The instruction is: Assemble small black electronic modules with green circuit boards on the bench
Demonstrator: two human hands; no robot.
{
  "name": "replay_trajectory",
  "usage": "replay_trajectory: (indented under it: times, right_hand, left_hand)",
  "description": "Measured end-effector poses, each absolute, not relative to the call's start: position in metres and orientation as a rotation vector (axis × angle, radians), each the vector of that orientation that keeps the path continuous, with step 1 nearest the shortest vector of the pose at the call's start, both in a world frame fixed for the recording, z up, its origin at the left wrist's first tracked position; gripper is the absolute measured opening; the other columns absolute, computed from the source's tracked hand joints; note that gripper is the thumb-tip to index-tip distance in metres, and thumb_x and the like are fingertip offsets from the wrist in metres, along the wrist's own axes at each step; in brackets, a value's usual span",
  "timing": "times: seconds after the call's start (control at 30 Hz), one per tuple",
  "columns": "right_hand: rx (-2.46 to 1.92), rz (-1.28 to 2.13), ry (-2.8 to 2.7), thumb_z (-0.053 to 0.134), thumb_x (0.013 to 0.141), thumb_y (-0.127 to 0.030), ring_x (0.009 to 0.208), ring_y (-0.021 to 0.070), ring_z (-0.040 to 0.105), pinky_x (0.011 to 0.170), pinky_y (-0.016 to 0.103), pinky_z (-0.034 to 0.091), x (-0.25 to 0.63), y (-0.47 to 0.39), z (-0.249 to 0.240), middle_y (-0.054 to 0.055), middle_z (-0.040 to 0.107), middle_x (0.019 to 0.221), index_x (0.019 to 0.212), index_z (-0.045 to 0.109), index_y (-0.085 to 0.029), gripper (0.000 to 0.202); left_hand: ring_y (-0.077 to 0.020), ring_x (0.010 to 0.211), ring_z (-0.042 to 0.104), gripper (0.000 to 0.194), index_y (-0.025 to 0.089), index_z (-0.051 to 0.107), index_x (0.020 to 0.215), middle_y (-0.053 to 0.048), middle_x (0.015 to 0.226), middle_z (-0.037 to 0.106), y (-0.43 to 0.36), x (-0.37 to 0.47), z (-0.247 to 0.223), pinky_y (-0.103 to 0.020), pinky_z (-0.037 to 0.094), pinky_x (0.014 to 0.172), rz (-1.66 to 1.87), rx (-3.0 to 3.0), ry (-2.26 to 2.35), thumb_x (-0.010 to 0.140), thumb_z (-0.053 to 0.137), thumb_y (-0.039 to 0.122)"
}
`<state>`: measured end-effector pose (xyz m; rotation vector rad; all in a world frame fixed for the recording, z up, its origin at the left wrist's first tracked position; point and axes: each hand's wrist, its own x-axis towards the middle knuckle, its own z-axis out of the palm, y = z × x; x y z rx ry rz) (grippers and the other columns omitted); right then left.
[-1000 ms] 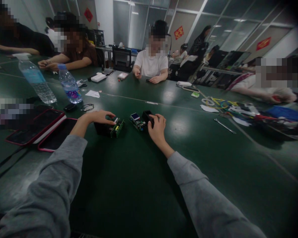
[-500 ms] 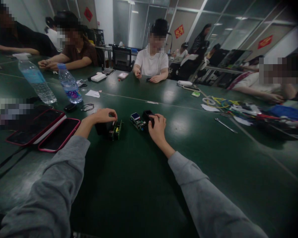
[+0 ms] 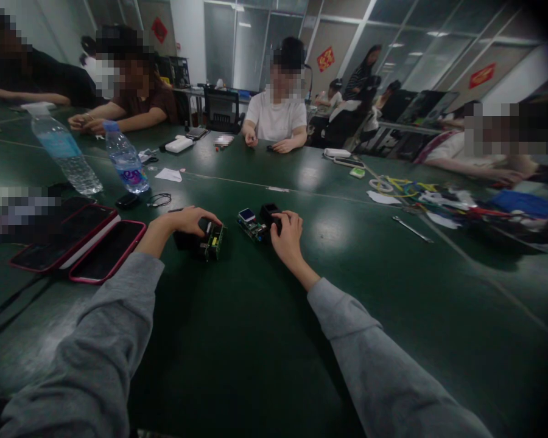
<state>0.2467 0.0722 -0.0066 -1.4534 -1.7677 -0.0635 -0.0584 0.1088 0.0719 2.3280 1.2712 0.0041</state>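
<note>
On the green table, a black case with green circuit boards [image 3: 214,243] on its right side stands in front of me. My left hand [image 3: 189,221] lies over its top, fingers bent across the upper edge; the thumb side is partly hidden. To the right, a small circuit board with a little screen [image 3: 251,224] sits against a second black case [image 3: 269,212]. My right hand [image 3: 288,234] is wrapped round that case from its right side, with fingertips on its top and near face. Both cases rest on the table.
Left are two phones in red cases [image 3: 107,250] [image 3: 66,234], two water bottles [image 3: 68,152] [image 3: 126,161] and a thin black cable [image 3: 159,199]. A wrench [image 3: 412,229] and tangled wires [image 3: 411,188] lie right. Several people sit round the table.
My left hand has lowered and spread from a raised pinch to lie over the top of the left case. My right hand keeps its hold. The view has shifted slightly.
</note>
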Motion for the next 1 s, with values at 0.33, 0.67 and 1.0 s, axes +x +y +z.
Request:
replay_trajectory:
  times: [0.33,0.67,1.0]
  right_hand:
    - [-1.458,-0.077,-1.759,0.047,0.085,-0.019,0.115,0.0295,0.042,0.091,0.046,0.041,0.247,0.074,-0.009,0.014,0.047,0.120,0.112,0.059,-0.019,0.029]
    - [-1.460,-0.065,-1.758,0.047,0.085,-0.019,0.115,0.0292,0.042,0.092,0.046,0.041,0.248,0.073,-0.008,0.014,0.046,0.121,0.113,0.058,-0.019,0.030]
    - [-1.457,-0.053,-1.762,0.047,0.085,-0.019,0.115,0.0299,0.042,0.090,0.048,0.042,0.249,0.074,-0.009,0.014,0.045,0.121,0.112,0.058,-0.020,0.030]
  left_hand:
    - [-0.0244,0.112,0.059,0.058,0.030,0.065,0.120,-0.003,0.124,0.065,0.109,-0.061,0.075,-0.036,0.043,0.100,-0.110,2.274,1.208,0.064,0.070,0.042]
    - [-0.0211,0.101,0.063,0.060,0.024,0.063,0.117,-0.005,0.110,0.070,0.107,-0.070,0.079,-0.032,0.046,0.091,0.083,2.122,1.271,0.073,0.058,0.064]
    - [-0.0208,0.098,0.064,0.058,0.018,0.059,0.120,-0.009,0.111,0.069,0.117,-0.064,0.063,-0.032,0.047,0.088,0.296,2.150,1.371,0.083,0.045,0.061]
